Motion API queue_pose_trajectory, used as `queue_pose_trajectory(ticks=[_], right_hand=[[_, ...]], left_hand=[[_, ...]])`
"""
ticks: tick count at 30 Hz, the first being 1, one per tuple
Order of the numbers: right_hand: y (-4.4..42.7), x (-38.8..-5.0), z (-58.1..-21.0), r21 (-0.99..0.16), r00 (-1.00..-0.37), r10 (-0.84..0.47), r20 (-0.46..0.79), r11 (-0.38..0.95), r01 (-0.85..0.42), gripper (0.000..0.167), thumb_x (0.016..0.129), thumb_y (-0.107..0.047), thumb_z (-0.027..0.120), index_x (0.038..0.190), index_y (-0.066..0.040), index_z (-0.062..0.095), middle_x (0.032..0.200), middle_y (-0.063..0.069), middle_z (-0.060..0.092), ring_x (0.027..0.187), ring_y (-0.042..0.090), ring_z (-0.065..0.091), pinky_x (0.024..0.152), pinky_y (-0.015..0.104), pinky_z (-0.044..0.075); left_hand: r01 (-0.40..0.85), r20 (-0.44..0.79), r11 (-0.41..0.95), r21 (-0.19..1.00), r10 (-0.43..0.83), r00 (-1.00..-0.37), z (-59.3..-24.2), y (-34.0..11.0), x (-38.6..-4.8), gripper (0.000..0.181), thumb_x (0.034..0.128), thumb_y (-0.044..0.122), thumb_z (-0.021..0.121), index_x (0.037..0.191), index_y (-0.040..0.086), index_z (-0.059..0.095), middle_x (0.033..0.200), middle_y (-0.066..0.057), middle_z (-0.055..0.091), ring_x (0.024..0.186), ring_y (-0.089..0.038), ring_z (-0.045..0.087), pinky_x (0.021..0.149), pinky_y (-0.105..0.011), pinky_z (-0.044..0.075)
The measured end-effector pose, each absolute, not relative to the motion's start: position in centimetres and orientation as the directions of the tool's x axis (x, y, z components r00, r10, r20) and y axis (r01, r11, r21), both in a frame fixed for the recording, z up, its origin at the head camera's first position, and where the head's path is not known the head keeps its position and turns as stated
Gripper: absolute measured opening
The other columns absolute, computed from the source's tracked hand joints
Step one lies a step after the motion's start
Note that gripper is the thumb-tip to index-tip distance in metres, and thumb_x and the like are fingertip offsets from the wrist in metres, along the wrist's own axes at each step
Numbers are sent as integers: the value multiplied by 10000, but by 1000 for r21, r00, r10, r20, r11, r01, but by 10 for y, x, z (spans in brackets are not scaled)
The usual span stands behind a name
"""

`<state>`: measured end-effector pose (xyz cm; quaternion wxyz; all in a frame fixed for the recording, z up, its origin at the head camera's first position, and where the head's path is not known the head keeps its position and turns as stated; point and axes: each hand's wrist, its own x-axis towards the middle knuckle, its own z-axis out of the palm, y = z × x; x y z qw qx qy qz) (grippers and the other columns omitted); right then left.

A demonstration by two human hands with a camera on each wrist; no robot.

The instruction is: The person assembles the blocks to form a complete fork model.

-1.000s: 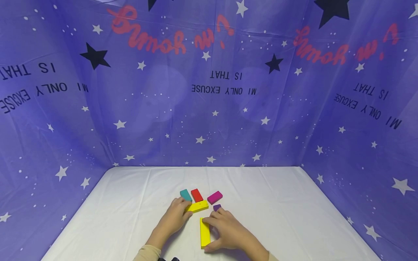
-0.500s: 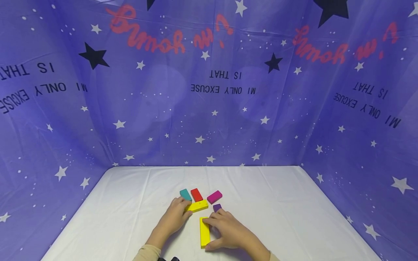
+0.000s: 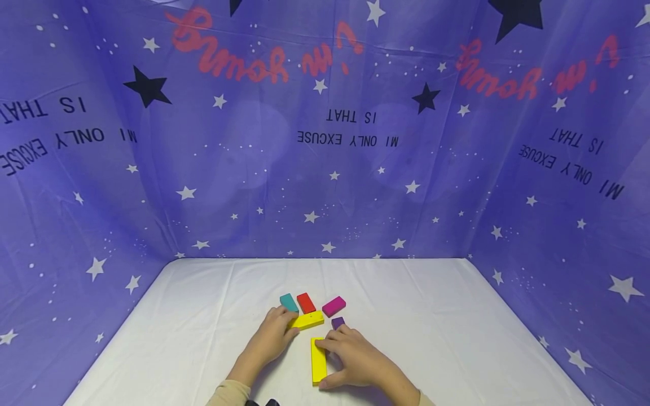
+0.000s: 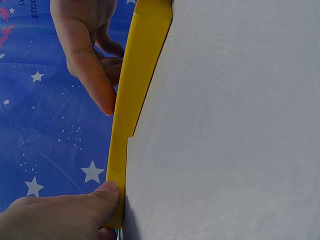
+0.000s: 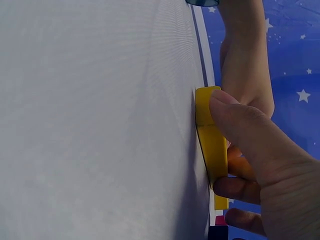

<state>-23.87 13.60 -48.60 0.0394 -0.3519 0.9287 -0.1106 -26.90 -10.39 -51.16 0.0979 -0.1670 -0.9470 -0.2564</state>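
Observation:
Two long yellow blocks lie on the white tabletop. The far yellow block (image 3: 311, 321) lies crosswise, its left end pinched by my left hand (image 3: 270, 336); in the left wrist view the thumb (image 4: 107, 195) presses its side. Nearer to me, the other yellow block (image 3: 318, 363) points away from me. My right hand (image 3: 358, 355) grips it from the right, thumb (image 5: 227, 107) at its near end and a finger at its far end. A small purple block (image 3: 337, 322) sits by the right fingertips, partly hidden. Left fingertips cover the near end of a teal block (image 3: 288, 302); contact cannot be told.
Just beyond the far yellow block lie a red block (image 3: 306, 303) and a magenta block (image 3: 334, 307). Purple star-patterned cloth (image 3: 325, 197) walls the white table (image 3: 431, 316) at the back and both sides. A dark object (image 3: 264, 403) shows at the bottom edge.

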Motion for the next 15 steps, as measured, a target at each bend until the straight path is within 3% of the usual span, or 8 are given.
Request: queue_pose_trajectory(ticks=[15], right_hand=[[139, -239, -487, -250, -743, -669, 27, 715, -653, 784, 721, -756, 683, 1367, -321, 592, 1195, -185, 610, 1052, 44, 441, 913, 299, 463]], left_hand=[[353, 257, 816, 458, 258, -931, -511, -102, -269, 328, 914, 239, 711, 1196, 72, 690, 1087, -14, 620, 1034, -162, 541, 948, -411, 531]])
